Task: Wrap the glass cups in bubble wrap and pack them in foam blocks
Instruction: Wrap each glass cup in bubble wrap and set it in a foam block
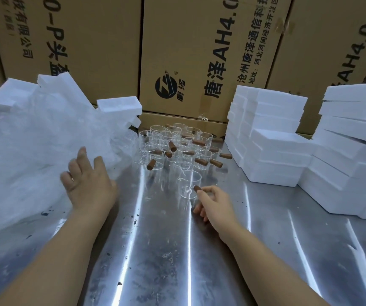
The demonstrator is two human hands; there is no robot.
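Your steel table [155,250] runs out ahead of both forearms. Your right grip [215,206] pinches the brown handle of the nearest glass cup [188,184], which is upright over mid-table. Your left grip [89,184] lies spread, fingers straight, on the edge of the bubble wrap [34,151] heaped at the left. Beyond the held cup stands the cluster of cups [177,146]. Foam blocks [277,140] are stacked to its right, with cardboard boxes [188,51] behind.

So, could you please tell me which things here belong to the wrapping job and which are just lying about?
For the job: glass cup in right hand; other cups; bubble wrap by left hand; foam blocks.
Just there: cardboard boxes; metal table.
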